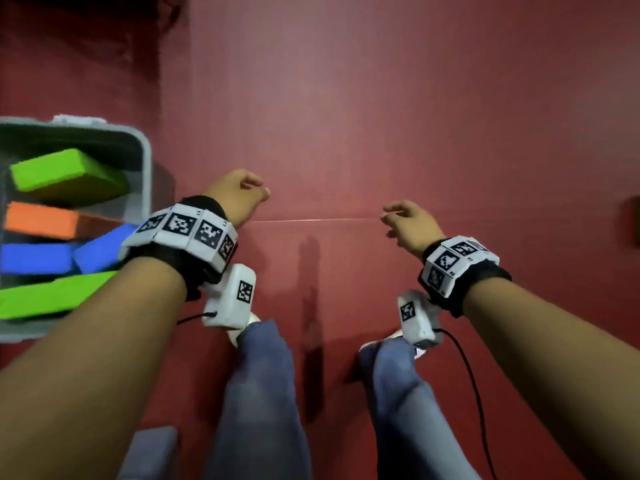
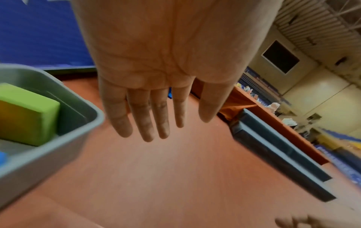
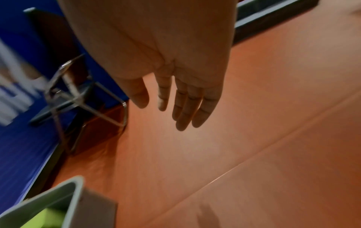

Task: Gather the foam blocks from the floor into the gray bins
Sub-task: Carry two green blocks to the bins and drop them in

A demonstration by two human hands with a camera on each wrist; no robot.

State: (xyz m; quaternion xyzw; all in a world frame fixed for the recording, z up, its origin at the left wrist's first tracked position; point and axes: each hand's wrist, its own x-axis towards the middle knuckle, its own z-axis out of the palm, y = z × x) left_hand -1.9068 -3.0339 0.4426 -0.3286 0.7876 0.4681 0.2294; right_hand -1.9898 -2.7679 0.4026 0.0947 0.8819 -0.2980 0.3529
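A gray bin (image 1: 145,174) stands on the red floor at the left and holds several foam blocks: a green block (image 1: 65,174), an orange block (image 1: 41,220), blue blocks (image 1: 45,258) and another green block (image 1: 52,296). My left hand (image 1: 242,192) hangs just right of the bin, empty, with fingers straight in the left wrist view (image 2: 144,117). My right hand (image 1: 405,220) hovers over bare floor, also empty, its fingers (image 3: 185,108) relaxed. The bin's corner (image 2: 87,111) and green block (image 2: 27,114) show beside the left hand.
Red floor (image 1: 381,116) spreads ahead with a thin seam across it. My legs in blue trousers (image 1: 256,393) stand below. A dark low bench or step (image 2: 277,155) runs along the floor's edge. A metal-legged chair (image 3: 78,98) stands against a blue wall.
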